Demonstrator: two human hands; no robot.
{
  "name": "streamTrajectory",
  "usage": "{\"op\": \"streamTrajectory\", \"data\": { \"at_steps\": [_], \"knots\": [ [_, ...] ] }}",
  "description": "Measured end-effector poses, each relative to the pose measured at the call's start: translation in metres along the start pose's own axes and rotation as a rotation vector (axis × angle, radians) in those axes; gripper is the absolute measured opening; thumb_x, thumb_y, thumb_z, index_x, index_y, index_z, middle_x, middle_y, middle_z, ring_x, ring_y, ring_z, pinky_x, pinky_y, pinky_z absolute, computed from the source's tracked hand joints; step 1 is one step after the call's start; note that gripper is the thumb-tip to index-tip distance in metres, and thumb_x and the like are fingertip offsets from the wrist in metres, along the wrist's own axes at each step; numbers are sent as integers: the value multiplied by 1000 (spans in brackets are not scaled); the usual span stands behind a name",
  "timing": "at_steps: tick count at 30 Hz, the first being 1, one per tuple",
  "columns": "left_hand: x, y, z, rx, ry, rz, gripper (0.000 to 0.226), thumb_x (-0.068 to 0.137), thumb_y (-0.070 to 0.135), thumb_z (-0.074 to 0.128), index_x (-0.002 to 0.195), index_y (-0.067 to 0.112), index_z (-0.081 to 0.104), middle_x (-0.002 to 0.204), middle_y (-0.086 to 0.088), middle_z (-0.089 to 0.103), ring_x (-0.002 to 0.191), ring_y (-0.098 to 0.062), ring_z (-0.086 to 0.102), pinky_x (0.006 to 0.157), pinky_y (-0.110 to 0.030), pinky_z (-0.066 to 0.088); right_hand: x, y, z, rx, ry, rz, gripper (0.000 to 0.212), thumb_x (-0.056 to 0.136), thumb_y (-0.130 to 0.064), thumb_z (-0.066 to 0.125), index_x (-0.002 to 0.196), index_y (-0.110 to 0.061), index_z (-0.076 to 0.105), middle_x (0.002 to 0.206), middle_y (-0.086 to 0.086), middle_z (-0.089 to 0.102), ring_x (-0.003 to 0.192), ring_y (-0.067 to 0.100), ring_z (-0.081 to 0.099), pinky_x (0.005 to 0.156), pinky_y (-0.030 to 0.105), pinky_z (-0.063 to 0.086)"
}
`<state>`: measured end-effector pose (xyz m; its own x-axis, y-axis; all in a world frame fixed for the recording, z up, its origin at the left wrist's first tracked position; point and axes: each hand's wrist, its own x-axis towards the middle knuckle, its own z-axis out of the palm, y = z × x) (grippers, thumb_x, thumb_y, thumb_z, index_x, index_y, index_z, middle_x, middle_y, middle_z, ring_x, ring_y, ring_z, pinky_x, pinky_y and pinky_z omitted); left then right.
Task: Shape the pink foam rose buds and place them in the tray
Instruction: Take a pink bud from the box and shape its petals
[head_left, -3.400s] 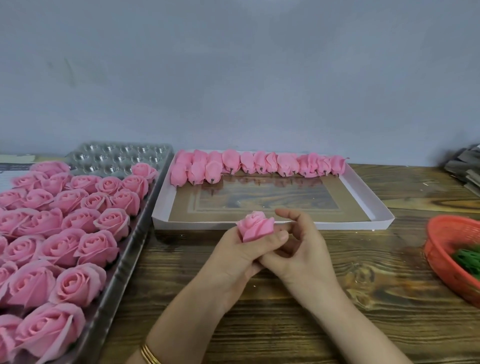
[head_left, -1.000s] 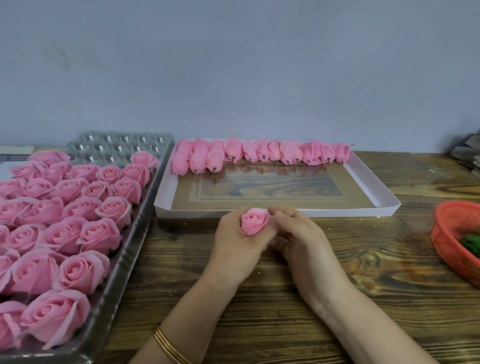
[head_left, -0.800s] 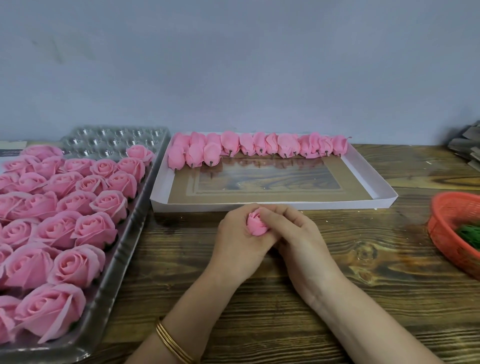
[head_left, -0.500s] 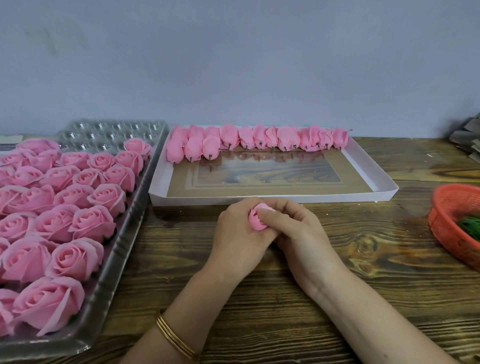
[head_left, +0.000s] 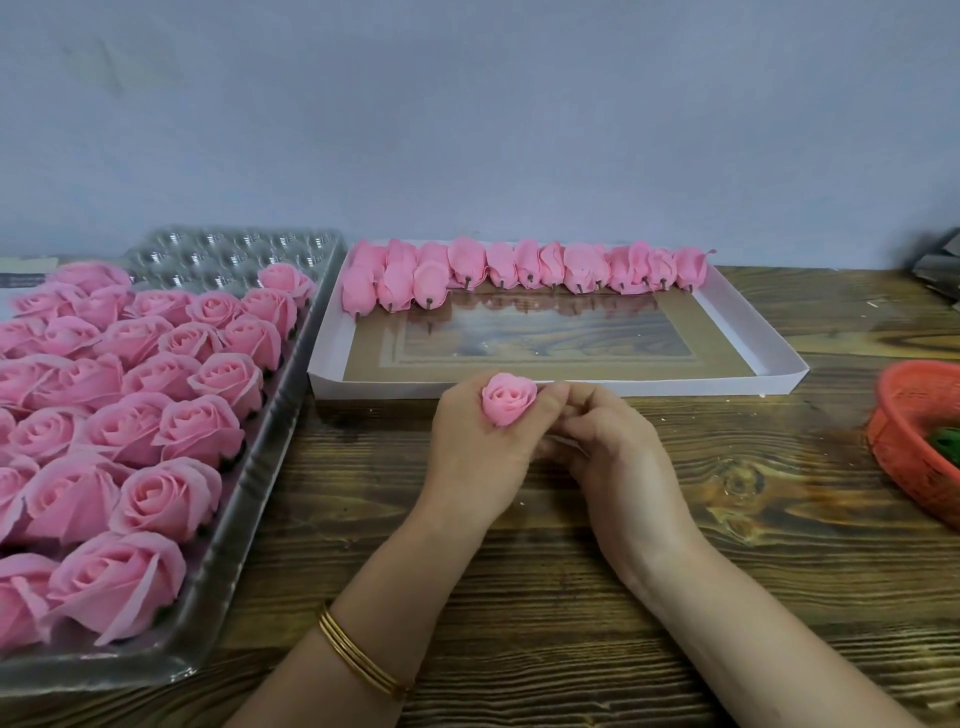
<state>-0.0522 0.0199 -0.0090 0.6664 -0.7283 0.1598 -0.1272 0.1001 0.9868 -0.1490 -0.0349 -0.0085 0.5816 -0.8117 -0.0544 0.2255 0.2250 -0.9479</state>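
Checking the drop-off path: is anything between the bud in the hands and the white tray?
Nothing visible. The rose bud in the left hand sits just short of the near wall of the white tray; bare tray floor lies before the finished buds.

Counter (head_left: 675, 597): dark wood-grain boards, one knot right of centre. Wall (head_left: 467, 130): plain grey-blue, rising behind the counter's far edge. Red mesh basket (head_left: 893, 457): on the counter at the right edge, partly out of frame, green items (head_left: 948, 447) inside. Dark grey stack (head_left: 940, 265): far right corner, contents indistinct.
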Motion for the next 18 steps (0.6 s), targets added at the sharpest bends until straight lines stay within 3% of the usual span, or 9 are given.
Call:
{"op": "streamTrajectory", "data": {
  "at_steps": [2, 4, 9, 14, 18],
  "knots": [
    [0, 0, 2, -41, 26, -5, 17, 80, 17, 78, 78, 4, 67, 81, -14, 70, 69, -20, 66, 62, -31, 55, -2, 2, 0, -133, -8, -62, 31, 65, 3, 61, 96, 0, 64, 90, 14, 69, 86, 22, 64, 83, 33, 52],
    [-1, 0, 3, -108, 37, -20, 25, 79, 15, 79, 85, -5, 64, 88, -23, 67, 69, -20, 66, 62, -30, 55, -5, 3, 2, -254, -41, -128, 37, 63, 7, 70, 99, -2, 64, 87, 11, 69, 81, 14, 65, 76, 24, 53],
    [-2, 2, 4, -247, -1, -71, 25, 78, 7, 77, 86, -11, 62, 68, -10, 64, 57, -7, 62, 52, -17, 49, -6, 5, 8, -389, -82, -244, 48, 67, 12, 79, 106, -12, 67, 94, 21, 70, 86, 28, 67, 78, 28, 55],
    [-2, 1, 4, -282, -59, -87, 10, 77, 1, 76, 78, 2, 66, 62, 0, 65, 58, -7, 62, 53, -17, 49, -8, 4, 8, -405, -69, -276, 47, 66, 10, 81, 102, -17, 69, 91, 13, 73, 86, 25, 70, 77, 26, 56],
    [0, 1, 0, -321, -115, -103, 10, 80, 0, 74, 75, 6, 67, 61, 1, 64, 57, -8, 63, 53, -18, 50, -7, 3, 8, -368, -106, -253, 46, 70, 14, 76, 105, -13, 69, 87, 19, 72, 79, 17, 64, 77, 30, 54]
  ]
}}
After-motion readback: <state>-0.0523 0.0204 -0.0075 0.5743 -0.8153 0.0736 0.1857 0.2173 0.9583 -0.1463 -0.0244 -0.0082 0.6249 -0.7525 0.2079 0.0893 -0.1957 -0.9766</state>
